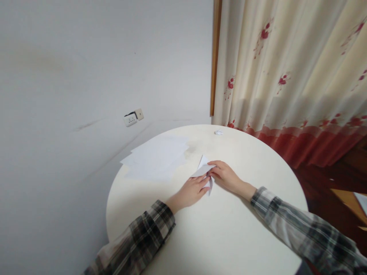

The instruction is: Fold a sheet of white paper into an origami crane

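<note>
A folded piece of white paper point(203, 169) with pointed corners lies on the round white table point(229, 236), between my two hands. My left hand point(191, 191) rests over its near left part, fingers stretched out and pressing it down on the tabletop. From the right, my right hand point(228, 177) pinches the paper's right edge between thumb and fingers. Part of the paper is hidden under the fingers, so its full shape cannot be made out.
Loose white sheets point(157, 156) lie overlapping at the table's left back. A small crumpled or folded white paper piece point(219, 132) sits near the far edge. Behind are a wall with a socket point(130, 120) and a flowered curtain point(286, 76).
</note>
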### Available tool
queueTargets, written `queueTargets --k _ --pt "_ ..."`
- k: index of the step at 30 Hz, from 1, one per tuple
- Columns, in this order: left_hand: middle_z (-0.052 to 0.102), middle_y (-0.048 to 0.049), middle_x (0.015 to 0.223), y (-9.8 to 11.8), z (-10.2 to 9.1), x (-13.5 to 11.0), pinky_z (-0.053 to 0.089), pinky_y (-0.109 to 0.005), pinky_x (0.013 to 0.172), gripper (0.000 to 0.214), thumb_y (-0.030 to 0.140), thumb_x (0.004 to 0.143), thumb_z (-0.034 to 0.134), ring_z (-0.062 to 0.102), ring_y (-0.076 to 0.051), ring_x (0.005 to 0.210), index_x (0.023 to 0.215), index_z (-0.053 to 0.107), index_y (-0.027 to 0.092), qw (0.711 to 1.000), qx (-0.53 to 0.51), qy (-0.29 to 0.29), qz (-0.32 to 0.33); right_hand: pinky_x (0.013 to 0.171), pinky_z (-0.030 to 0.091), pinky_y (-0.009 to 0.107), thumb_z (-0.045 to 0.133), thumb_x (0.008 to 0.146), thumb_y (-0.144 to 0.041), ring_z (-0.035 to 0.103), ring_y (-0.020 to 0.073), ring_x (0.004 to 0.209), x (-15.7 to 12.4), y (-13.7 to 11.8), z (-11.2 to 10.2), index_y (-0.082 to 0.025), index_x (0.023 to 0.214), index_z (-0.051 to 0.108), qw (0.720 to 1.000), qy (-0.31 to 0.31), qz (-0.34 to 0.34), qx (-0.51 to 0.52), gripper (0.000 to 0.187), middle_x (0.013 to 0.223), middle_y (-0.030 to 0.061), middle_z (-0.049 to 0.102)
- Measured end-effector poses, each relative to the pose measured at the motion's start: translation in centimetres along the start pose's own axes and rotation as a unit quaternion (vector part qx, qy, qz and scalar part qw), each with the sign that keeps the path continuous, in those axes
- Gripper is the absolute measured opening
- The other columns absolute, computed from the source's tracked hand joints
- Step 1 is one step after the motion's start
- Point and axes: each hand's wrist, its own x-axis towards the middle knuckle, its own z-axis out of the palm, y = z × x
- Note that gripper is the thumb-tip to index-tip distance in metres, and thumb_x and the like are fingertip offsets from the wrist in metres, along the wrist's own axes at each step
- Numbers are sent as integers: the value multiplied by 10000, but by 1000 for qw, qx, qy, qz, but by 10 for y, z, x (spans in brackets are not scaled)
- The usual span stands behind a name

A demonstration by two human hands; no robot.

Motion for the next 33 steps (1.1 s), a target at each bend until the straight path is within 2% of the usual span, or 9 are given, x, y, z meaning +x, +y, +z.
queueTargets --k 5,10,13,20,23,28,33 --pt "409 -127 1358 3 -3 0 329 -412 1018 386 318 913 363 360 -236 1263 1252 451 154 1000 -13 3 -3 840 450 406 516 836 -183 525 221 1016 2 1 5 -166 844 608 999 6 -17 -40 94 1097 121 577" --pt "419 -120 1350 4 -5 -1 299 -415 1033 447 409 874 432 359 -248 1259 1252 444 170 1000 -17 9 -11 851 448 399 512 842 -194 521 211 1026 5 -2 -2 -182 849 614 999 -15 -33 -26 103 1120 112 568" --pt "407 -111 1360 6 -6 -2 331 -406 1008 454 412 868 441 406 -247 1225 1263 422 188 999 -31 13 -18 854 450 369 498 857 -240 523 202 1024 6 1 -11 -188 857 628 998 -42 -46 -2 141 1139 106 559" --pt "545 -102 1225 2 -5 -3 385 -387 951 512 392 836 505 523 -253 1104 1285 375 183 996 -78 13 -32 864 452 353 477 870 -269 516 201 1045 0 14 -21 -203 911 642 996 -80 -25 13 183 1166 90 539" --pt "513 -98 1266 2 -5 -3 365 -378 978 515 376 817 536 497 -245 1141 1270 385 182 995 -91 18 -27 852 460 343 496 860 -250 533 194 1025 -1 11 -19 -198 885 641 997 -72 -11 25 156 1148 95 549" --pt "476 -97 1306 6 -9 -2 350 -383 995 506 371 812 536 472 -236 1171 1258 386 186 994 -105 21 -27 841 465 353 520 840 -206 540 197 1014 2 4 -13 -185 864 631 998 -56 -27 22 115 1133 109 560" --pt "389 -146 1364 3 -8 0 302 -383 1036 686 407 770 580 384 -250 1244 1331 276 153 993 -115 26 -29 833 465 376 528 828 -188 529 208 1019 4 1 -6 -179 843 612 998 -36 -45 -19 86 1122 116 568"
